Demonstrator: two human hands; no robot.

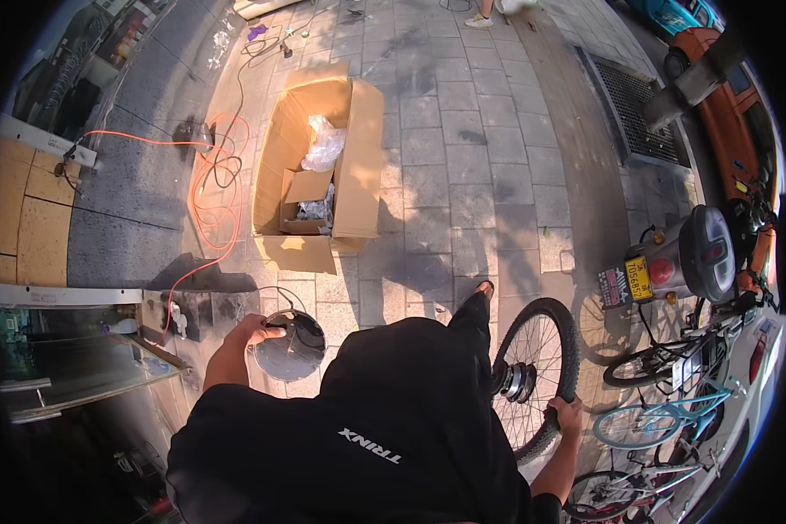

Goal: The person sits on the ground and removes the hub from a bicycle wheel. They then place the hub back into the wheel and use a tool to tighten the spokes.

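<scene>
My right hand [568, 416] is wrapped round the black knobby tyre of a bicycle wheel [571, 345], low on its outer side. The wheel stands upright beside my right leg, and its thick dark hub [520, 382] faces my body. On my left, a round dark bucket [299, 360] holds what looks like dark liquid, with a thin handle arching above it. My left hand [258, 331] is closed at the bucket's near-left edge, thumb over the rim; the fingertips are hidden beneath.
Ahead on the paving lies an open cardboard box [358, 166] with plastic wrapping inside. An orange hose [194, 196] coils left of it by the shop step. To the right are a scooter [677, 262], several parked bicycles [642, 424] and a metal grate [629, 100].
</scene>
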